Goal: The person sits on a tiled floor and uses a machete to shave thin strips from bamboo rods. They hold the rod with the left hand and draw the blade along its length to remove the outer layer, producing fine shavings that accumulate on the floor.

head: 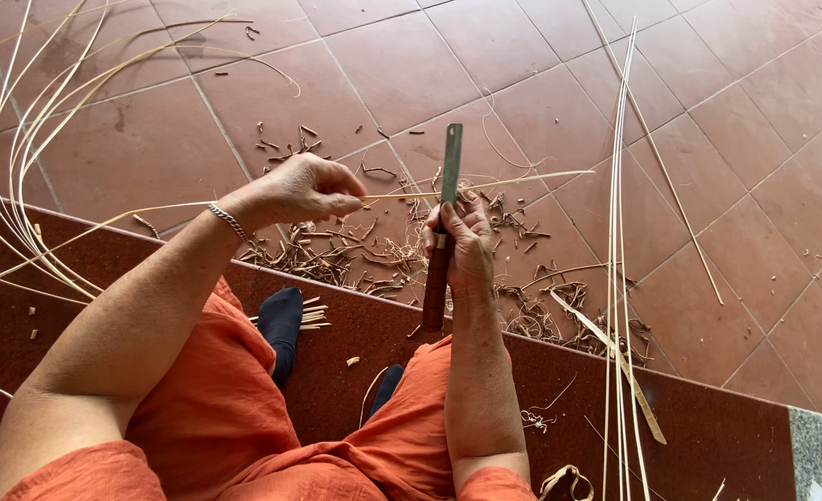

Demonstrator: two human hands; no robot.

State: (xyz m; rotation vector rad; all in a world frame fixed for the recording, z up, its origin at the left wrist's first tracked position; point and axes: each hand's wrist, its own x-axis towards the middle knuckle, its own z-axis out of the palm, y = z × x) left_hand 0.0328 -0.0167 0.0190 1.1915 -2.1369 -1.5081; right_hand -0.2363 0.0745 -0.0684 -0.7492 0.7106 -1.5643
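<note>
Shaving step: my right hand is clenched round the knife, blade up. My left hand pinches the thin cane strip, which crosses the blade beyond both grips. Next pull likely needs steady, even tension. Shavings lie below.

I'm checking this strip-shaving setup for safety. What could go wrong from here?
The left hand pinches the thin cane strip close to the knife blade held upright by the right hand; a slip could nick those fingers. The strip might also snap or shave unevenly where it crosses the blade. Shavings piled on the tiled floor near the socked foot could cause slipping.
</note>
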